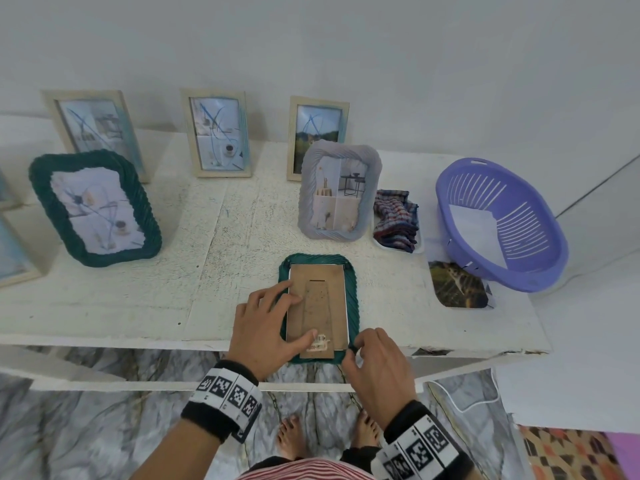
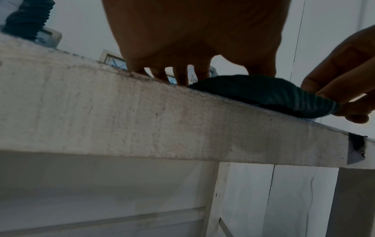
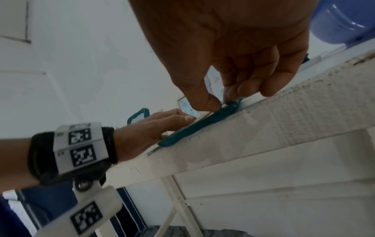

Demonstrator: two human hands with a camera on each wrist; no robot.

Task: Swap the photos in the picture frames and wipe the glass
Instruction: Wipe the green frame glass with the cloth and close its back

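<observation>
Near edge of the table (image 1: 104,317): I am working on the dark green frame (image 1: 352,289), lying face down, its bottom rim overhanging that edge slightly. Its long axis is running from me toward the wall. My left hand (image 1: 263,327) is pressing flat on the brown backing board (image 1: 317,306), fingers spread and straight, thumb near the label at the board's near end. My right hand (image 1: 377,365) is pinching at the frame's near right corner, thumb and forefinger closing on what is probably a retaining tab; the right wrist view is showing the same pinch. That corner is lying just ahead of my right hand, so the right is the nearer one for freeing the board.

Farther out: a loose photo (image 1: 459,289) at the right edge, a purple basket (image 1: 540,265), a folded checked cloth (image 1: 396,220), and standing frames (image 1: 218,133) along the back edge.
</observation>
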